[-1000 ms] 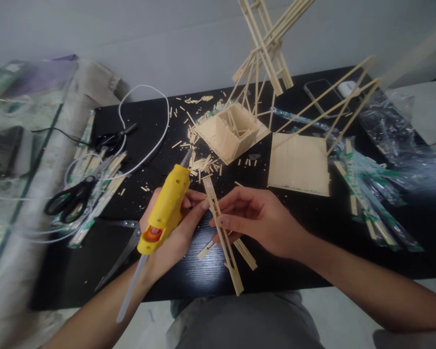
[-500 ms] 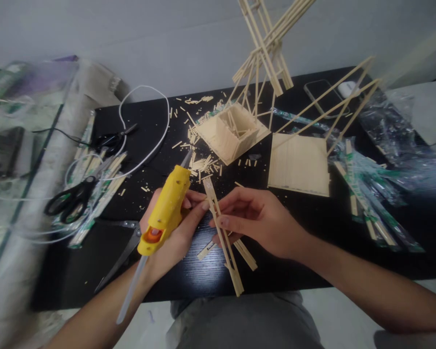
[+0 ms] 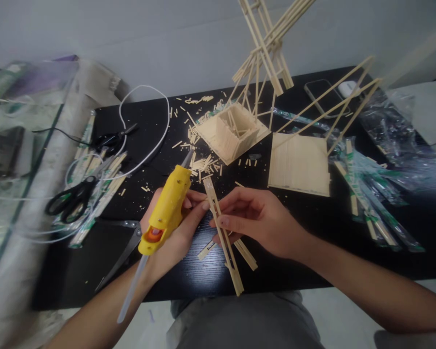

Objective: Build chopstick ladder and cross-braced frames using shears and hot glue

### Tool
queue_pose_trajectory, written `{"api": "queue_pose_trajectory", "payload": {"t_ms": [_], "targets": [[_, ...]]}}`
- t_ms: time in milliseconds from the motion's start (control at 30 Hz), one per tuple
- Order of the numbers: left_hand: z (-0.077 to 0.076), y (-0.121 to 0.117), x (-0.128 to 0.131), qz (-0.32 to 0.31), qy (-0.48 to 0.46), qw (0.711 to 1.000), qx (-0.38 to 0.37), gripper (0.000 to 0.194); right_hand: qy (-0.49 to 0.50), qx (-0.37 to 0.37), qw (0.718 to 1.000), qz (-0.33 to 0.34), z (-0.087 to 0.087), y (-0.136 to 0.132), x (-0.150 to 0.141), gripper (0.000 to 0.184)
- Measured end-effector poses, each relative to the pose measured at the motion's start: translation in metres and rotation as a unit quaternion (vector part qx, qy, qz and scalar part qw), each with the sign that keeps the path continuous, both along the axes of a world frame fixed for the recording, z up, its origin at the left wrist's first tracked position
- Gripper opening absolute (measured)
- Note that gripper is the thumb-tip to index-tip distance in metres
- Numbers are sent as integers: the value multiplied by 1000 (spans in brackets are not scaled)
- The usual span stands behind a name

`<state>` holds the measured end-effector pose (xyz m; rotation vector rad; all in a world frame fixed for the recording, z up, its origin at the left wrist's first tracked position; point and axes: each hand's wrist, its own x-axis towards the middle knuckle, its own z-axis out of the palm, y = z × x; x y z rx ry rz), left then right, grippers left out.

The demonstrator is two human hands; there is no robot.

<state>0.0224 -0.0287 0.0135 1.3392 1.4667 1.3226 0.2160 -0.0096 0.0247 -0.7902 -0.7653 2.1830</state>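
Note:
My left hand (image 3: 181, 232) is wrapped round a yellow hot glue gun (image 3: 165, 208), its nozzle pointing away from me and a clear glue stick (image 3: 132, 288) poking out of the back. The grip is hidden by the body. Thumb and finger of this same hand touch the edge of a narrow frame of wooden sticks (image 3: 229, 254). My right hand (image 3: 257, 218) pinches that frame from the right side, holding it slanted above the black table (image 3: 189, 281). Under it lie more joined sticks (image 3: 247, 254) and a short marked strip (image 3: 207, 249).
A wooden box on a base (image 3: 236, 135) stands behind, with a stick structure (image 3: 267, 48) above it. Right of it is a square panel (image 3: 300, 165) with upright sticks. Scissors (image 3: 70, 198), a white cable (image 3: 167, 116), bagged sticks (image 3: 378, 203), a phone (image 3: 323, 99) and cut scraps (image 3: 203, 165) lie around.

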Motion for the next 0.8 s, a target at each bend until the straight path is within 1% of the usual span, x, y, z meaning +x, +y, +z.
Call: {"api": "queue_pose_trajectory", "payload": {"t_ms": [333,633,800], "targets": [[-1,0,-1,7,18,1000,1,33,-1,-8,1000,-1,3,1,0,35],[1,0,0,2,5,1000,-5,32,19,-16,1000,-4,1,0,-1,35],[-1,0,-2,-2,9,1000,-8,34,18,-17,1000,-5,3,1,-1,33]]}}
